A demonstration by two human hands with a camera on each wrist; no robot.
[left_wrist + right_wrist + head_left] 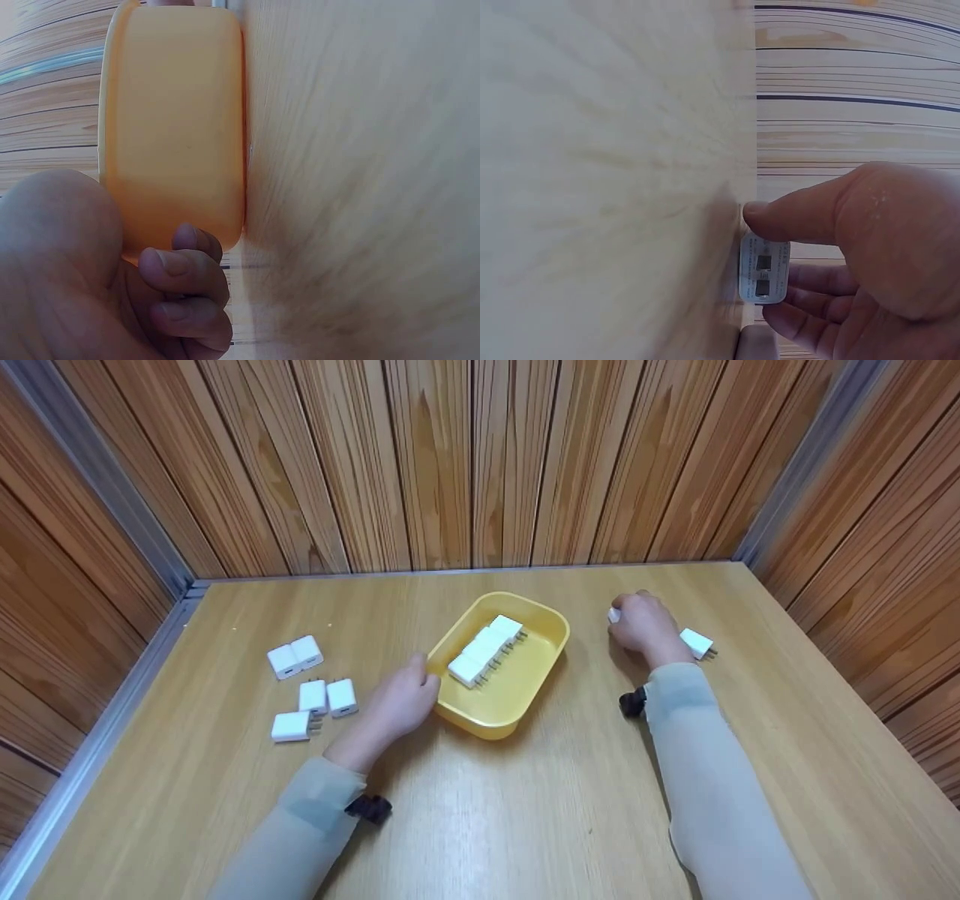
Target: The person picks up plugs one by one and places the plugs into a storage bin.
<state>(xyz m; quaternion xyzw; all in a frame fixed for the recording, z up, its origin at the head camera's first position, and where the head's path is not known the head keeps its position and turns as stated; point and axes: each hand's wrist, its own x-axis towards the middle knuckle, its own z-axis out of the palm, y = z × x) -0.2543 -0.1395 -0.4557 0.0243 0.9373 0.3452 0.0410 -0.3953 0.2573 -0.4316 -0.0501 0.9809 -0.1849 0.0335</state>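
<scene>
A yellow plastic tub [501, 718] stands on the table with several white charger plugs in a row [486, 649] inside, prongs to the right. My left hand [401, 694] grips the tub's left rim; in the left wrist view its fingers [187, 274] curl by the tub's outer wall [176, 120]. To the right of the tub, my right hand [645, 622] pinches a white charger plug [764, 268] between thumb and fingers, low at the tabletop. Its prong end faces the right wrist camera. Another charger plug [697, 643] lies just right of that hand.
Several more white charger plugs lie left of the tub: a pair [295, 657] farther back, two side by side [328, 697], and one on its side [291, 727]. Wood-panelled walls [442, 465] enclose the wooden table [487, 825] at the back and sides.
</scene>
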